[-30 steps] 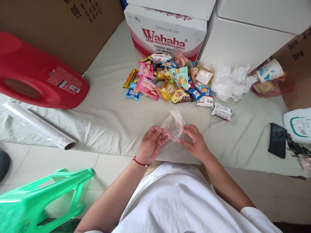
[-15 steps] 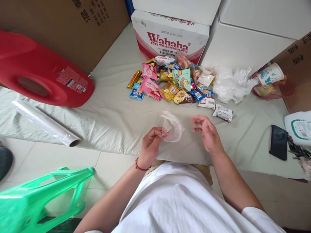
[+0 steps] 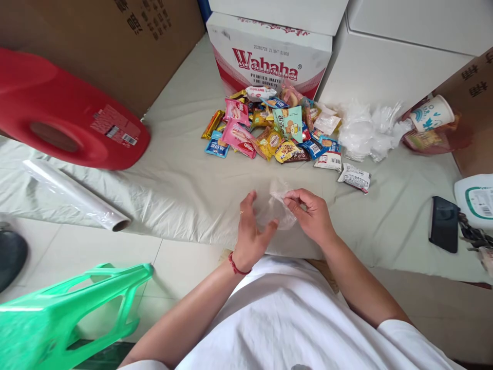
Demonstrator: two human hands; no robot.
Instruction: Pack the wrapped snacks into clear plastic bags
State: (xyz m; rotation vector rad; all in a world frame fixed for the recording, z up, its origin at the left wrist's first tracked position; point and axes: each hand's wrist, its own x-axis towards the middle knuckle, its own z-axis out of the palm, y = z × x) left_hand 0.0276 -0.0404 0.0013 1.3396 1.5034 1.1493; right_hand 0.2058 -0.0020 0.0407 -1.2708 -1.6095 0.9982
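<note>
A thin clear plastic cover (image 3: 285, 218) with a gathered, ring-like rim hangs over the cloth in front of me. My right hand (image 3: 311, 213) pinches its upper right edge between thumb and fingers. On the other side, my left hand (image 3: 254, 228) has its thumb and fingers spread, beside the cover's left part; whether they touch the film is hard to tell. Farther back lies a pile of wrapped snacks (image 3: 265, 128) in many colours. To its right sits a heap of similar crumpled clear plastic (image 3: 358, 133).
At the left stand a red jug (image 3: 77, 113) and a plastic-wrapped roll (image 3: 77, 195). Behind the snacks is a Wahaha carton (image 3: 269, 56). A paper cup (image 3: 432, 114), phone (image 3: 443, 224) and white bottle (image 3: 475, 200) are at the right. A green stool (image 3: 88, 303) stands below.
The plastic cover has passed from my left hand's pinch to my right hand's. My right hand moved left to the cover, and my left fingers have spread apart.
</note>
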